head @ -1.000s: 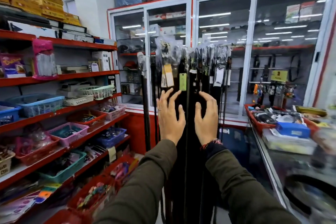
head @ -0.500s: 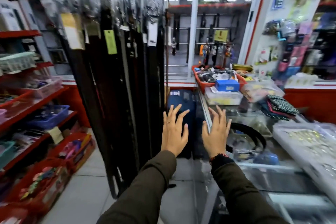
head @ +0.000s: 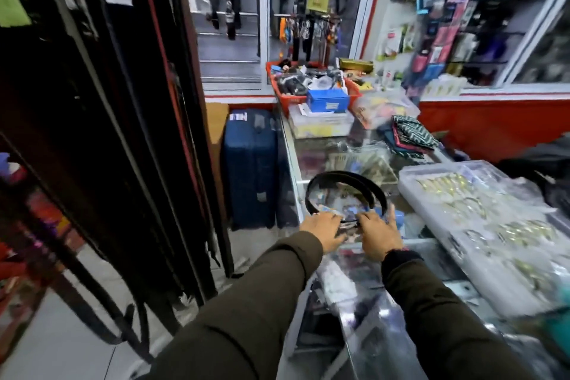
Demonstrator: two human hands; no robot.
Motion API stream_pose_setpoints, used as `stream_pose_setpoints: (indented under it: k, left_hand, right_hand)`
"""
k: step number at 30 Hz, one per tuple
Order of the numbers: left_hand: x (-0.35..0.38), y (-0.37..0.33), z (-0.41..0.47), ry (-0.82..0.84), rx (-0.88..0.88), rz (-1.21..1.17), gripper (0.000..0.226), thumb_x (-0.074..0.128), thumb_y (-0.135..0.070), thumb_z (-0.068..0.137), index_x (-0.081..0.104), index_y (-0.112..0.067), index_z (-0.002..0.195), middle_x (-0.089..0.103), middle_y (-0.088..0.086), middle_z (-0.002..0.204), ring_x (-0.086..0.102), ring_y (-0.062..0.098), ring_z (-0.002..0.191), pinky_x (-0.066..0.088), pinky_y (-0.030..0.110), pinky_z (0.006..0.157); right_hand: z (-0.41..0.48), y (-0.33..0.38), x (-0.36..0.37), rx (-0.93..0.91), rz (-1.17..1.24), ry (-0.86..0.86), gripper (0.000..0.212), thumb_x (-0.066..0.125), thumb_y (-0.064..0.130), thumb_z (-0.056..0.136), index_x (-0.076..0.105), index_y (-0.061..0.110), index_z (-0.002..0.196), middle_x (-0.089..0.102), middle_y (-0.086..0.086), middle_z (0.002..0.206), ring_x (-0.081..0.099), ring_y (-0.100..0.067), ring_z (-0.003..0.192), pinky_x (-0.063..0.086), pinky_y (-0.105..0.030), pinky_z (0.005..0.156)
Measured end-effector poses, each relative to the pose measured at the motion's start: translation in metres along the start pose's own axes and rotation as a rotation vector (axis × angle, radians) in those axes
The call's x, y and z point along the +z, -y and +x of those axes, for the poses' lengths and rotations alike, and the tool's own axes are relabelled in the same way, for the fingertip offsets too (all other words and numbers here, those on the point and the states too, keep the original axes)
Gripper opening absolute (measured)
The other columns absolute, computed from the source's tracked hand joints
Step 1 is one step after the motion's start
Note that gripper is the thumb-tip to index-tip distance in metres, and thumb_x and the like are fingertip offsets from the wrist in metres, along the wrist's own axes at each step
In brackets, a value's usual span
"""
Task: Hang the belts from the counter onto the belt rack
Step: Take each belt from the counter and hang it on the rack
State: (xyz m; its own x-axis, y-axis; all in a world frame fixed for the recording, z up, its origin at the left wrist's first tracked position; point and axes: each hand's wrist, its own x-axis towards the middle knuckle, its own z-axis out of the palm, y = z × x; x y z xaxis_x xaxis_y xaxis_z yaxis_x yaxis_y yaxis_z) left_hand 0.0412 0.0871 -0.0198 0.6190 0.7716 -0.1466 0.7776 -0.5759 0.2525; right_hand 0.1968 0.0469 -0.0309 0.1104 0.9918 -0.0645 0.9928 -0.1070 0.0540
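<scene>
A black belt [head: 345, 177] lies coiled in a loop on the glass counter [head: 367, 311], right in front of me. My left hand [head: 322, 230] and my right hand [head: 377, 236] rest side by side on the loop's near end, with fingers curled onto the strap between them. The view is blurred, so the exact grip is unclear. The belt rack [head: 123, 133] stands to my left, packed with long dark belts that hang almost to the floor. Paper tags show near its top.
A blue suitcase [head: 249, 166] stands on the floor between rack and counter. Clear trays of gold trinkets [head: 481, 225] lie right of the belt. Further back on the counter are a red basket [head: 287, 97], a blue box [head: 327, 100] and folded cloth [head: 410, 133].
I have turned right, from the rack to the counter. Both hands dropped from open in the air onto the coiled belt's near end. The rack has slid to the left edge.
</scene>
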Motion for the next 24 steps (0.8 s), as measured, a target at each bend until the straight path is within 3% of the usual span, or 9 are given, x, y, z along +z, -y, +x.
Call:
stream_pose_setpoints:
  k: [3, 8, 9, 11, 13, 14, 17, 21, 24]
  left_hand:
    - [0.004, -0.009, 0.006, -0.042, -0.053, 0.064, 0.045, 0.051, -0.038, 0.103, 0.055, -0.008, 0.136, 0.056, 0.015, 0.137, 0.055, 0.036, 0.126, 0.048, 0.044, 0.098]
    - [0.008, 0.004, -0.005, -0.131, -0.083, -0.005, 0.033, 0.054, -0.023, 0.099, 0.06, -0.009, 0.129, 0.06, 0.013, 0.133, 0.057, 0.035, 0.124, 0.049, 0.044, 0.098]
    - [0.007, 0.008, -0.009, -0.156, -0.073, 0.015, 0.034, 0.054, -0.023, 0.099, 0.059, -0.01, 0.13, 0.061, 0.011, 0.133, 0.057, 0.034, 0.125, 0.049, 0.043, 0.098]
    - [0.003, 0.018, -0.02, -0.23, -0.055, 0.076, 0.035, 0.053, -0.026, 0.1, 0.058, -0.015, 0.133, 0.061, 0.006, 0.135, 0.056, 0.03, 0.126, 0.045, 0.04, 0.099]
    - [-0.005, 0.03, -0.031, -0.342, -0.033, 0.084, 0.036, 0.055, -0.029, 0.099, 0.058, -0.019, 0.133, 0.059, 0.003, 0.136, 0.054, 0.027, 0.127, 0.042, 0.039, 0.101]
    - [-0.01, 0.036, -0.037, -0.409, -0.02, 0.064, 0.035, 0.057, -0.03, 0.098, 0.06, -0.021, 0.132, 0.058, 0.001, 0.136, 0.053, 0.026, 0.127, 0.042, 0.04, 0.102]
    - [-0.024, 0.052, -0.058, -0.65, -0.012, -0.134, 0.043, 0.066, -0.029, 0.095, 0.056, -0.03, 0.137, 0.047, 0.0, 0.143, 0.047, 0.025, 0.131, 0.046, 0.042, 0.105]
    - [-0.045, 0.052, -0.079, -0.877, -0.135, -0.718, 0.078, 0.066, -0.024, 0.097, 0.019, -0.025, 0.158, 0.027, 0.003, 0.156, 0.049, 0.019, 0.127, 0.045, 0.029, 0.109]
    - [-0.065, 0.049, -0.092, -0.937, -0.234, -1.191, 0.051, 0.069, -0.022, 0.096, 0.046, -0.018, 0.141, 0.055, 0.001, 0.128, 0.064, 0.026, 0.107, 0.06, 0.037, 0.09]
  right_hand:
    - [0.001, -0.009, 0.004, -0.035, -0.052, -0.077, 0.039, 0.05, 0.003, 0.086, 0.057, 0.016, 0.123, 0.059, -0.006, 0.125, 0.051, -0.026, 0.13, -0.009, -0.058, 0.121]
    - [-0.002, -0.014, 0.006, -0.064, 0.083, -0.177, 0.037, 0.051, 0.005, 0.089, 0.067, 0.026, 0.115, 0.072, 0.003, 0.113, 0.062, -0.019, 0.12, -0.036, -0.039, 0.11]
    - [-0.002, -0.014, 0.003, -0.083, 0.119, -0.182, 0.031, 0.055, 0.009, 0.089, 0.068, 0.027, 0.111, 0.075, 0.005, 0.109, 0.064, -0.018, 0.117, -0.031, -0.039, 0.114]
    - [-0.003, -0.01, -0.005, -0.138, 0.213, -0.191, 0.024, 0.063, 0.013, 0.089, 0.072, 0.025, 0.107, 0.077, 0.003, 0.105, 0.067, -0.022, 0.112, 0.005, -0.043, 0.122]
    - [-0.006, -0.003, -0.018, -0.169, 0.349, -0.187, 0.027, 0.066, 0.011, 0.087, 0.073, 0.02, 0.113, 0.077, -0.004, 0.11, 0.067, -0.029, 0.11, 0.042, -0.04, 0.104]
    - [-0.007, 0.002, -0.026, -0.174, 0.394, -0.18, 0.03, 0.066, 0.011, 0.088, 0.072, 0.018, 0.116, 0.076, -0.006, 0.113, 0.068, -0.03, 0.11, 0.049, -0.038, 0.093]
    - [-0.011, 0.021, -0.05, -0.229, 0.448, -0.215, 0.028, 0.066, 0.013, 0.09, 0.072, 0.018, 0.117, 0.075, -0.005, 0.114, 0.069, -0.027, 0.106, 0.055, -0.036, 0.08]
    - [-0.019, 0.052, -0.083, -0.292, 0.66, -0.268, 0.028, 0.07, 0.015, 0.089, 0.073, 0.015, 0.117, 0.077, -0.002, 0.109, 0.073, -0.016, 0.098, 0.057, -0.037, 0.087]
    - [-0.025, 0.079, -0.108, -0.341, 0.897, -0.276, 0.028, 0.074, 0.008, 0.085, 0.074, 0.01, 0.113, 0.075, 0.005, 0.101, 0.069, 0.011, 0.085, 0.058, -0.031, 0.091]
